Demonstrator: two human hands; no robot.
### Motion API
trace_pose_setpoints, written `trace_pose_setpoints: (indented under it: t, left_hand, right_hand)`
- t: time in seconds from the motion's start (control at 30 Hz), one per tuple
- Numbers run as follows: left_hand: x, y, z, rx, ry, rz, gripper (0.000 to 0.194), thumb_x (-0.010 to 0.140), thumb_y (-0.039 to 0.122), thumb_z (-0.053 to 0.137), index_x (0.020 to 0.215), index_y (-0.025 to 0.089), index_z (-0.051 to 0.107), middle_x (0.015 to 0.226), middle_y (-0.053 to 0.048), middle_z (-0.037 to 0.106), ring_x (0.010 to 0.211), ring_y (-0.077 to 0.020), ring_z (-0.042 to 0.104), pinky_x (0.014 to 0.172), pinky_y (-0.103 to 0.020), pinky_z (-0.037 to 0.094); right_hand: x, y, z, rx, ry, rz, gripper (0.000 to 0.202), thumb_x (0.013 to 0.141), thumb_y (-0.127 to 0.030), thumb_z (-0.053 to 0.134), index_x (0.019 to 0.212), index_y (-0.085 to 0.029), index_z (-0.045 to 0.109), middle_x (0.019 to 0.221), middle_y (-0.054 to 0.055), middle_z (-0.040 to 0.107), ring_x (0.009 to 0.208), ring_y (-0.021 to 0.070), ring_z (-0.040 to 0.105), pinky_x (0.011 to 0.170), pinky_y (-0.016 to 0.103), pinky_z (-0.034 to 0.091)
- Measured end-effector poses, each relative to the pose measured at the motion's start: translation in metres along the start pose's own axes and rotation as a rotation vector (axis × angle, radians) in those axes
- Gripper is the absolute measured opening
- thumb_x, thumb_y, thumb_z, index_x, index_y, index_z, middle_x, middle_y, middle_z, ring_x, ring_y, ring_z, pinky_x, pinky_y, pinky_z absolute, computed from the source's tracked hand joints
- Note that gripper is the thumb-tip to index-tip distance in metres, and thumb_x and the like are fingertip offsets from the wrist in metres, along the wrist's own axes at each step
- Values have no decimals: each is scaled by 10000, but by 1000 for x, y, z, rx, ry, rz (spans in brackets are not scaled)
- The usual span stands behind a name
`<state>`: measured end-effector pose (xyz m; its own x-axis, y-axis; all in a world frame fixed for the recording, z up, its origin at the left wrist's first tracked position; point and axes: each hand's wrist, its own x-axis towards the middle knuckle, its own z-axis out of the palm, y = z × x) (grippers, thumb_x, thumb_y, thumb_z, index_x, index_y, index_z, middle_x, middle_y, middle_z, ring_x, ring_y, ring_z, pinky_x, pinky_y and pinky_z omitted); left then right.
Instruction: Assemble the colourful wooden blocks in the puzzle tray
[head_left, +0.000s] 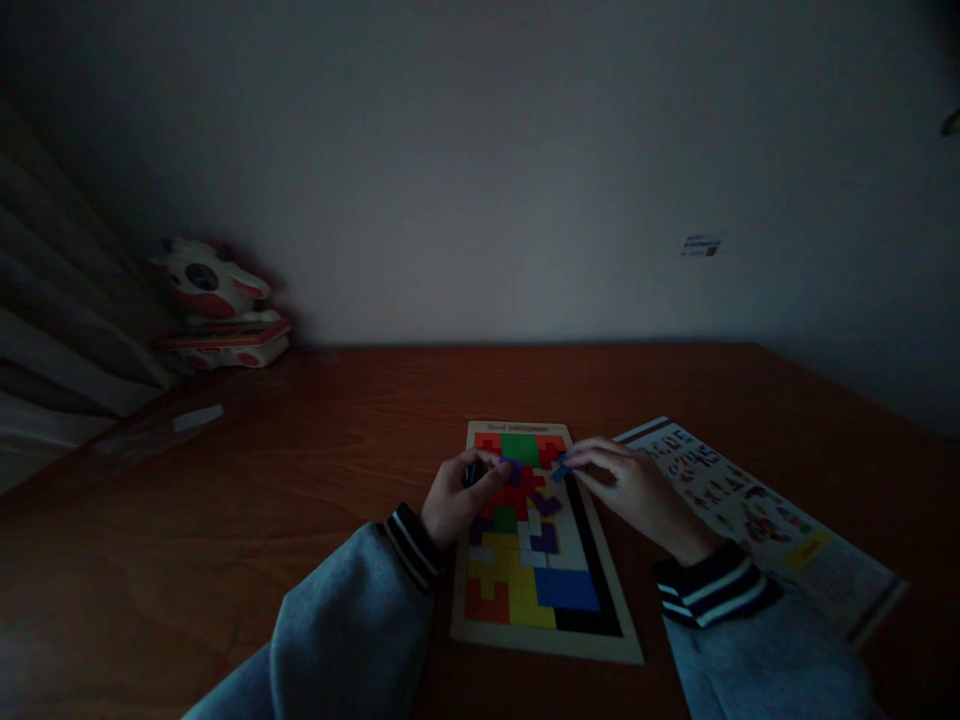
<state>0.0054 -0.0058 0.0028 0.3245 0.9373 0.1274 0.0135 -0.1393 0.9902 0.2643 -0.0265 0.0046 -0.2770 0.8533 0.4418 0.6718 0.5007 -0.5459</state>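
Note:
A wooden puzzle board (547, 645) lies flat on the table, filled in large part with flat coloured block pieces. Over its upper left, my left hand (459, 495) pinches a purple puzzle piece (514, 470) between thumb and fingers. From the other side, my right hand (626, 490) grips a small blue puzzle piece (561, 469) in its fingertips above the upper right. A loose purple piece (547, 504) sits askew on the board between the hands. Along the lower part are a blue piece (568, 590) and a yellow piece (523, 590).
A printed sheet (780, 520) with colourful shapes lies on the wooden table (360, 430) at the right, partly behind my right forearm. A cow-shaped toy (221, 300) stands at the back left beside a curtain (60, 330). The wall rises behind the table.

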Motion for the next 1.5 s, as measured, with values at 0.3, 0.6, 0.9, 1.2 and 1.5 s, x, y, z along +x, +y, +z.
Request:
trace_pose_setpoints:
  t: [0.3,0.6,0.9,1.2,1.5]
  left_hand:
    - [0,4,1,-2,-6,-8,362,795,504,706,813,147,653,678,0,578,601,-108,477,560,-221,376]
    - [1,0,1,-17,-4,-21,374,777,509,719,814,144,645,673,9,565,587,-99,455,572,-226,355]
    - [0,4,3,-47,-11,-41,404,756,533,732,812,142,644,663,9,561,581,-98,453,558,-223,352]
    - [0,2,2,-35,-5,-34,386,765,521,730,822,147,652,690,2,590,613,-110,496,597,-234,390]
    - [1,-1,2,-28,-19,-15,402,777,531,712,825,138,639,679,11,572,608,-104,490,602,-234,395]
  right_hand:
    - [0,-4,6,-77,-23,-17,168,904,-227,555,992,-254,696,1033,66,714,935,221,686,832,392,549]
    - [-4,-4,12,-66,-87,92,175,977,-323,430,1033,-240,573,926,72,712,866,234,681,751,379,517]
    - [1,-3,9,-112,-5,-11,131,928,-252,539,981,-258,658,986,62,711,924,244,664,838,417,518]
    - [-1,-3,20,-308,-99,-93,152,919,-262,600,990,-253,735,1009,68,675,925,244,626,814,418,534]
    - [1,-14,21,-386,-102,-43,167,935,-241,578,929,-205,741,948,78,654,892,230,627,800,394,525]
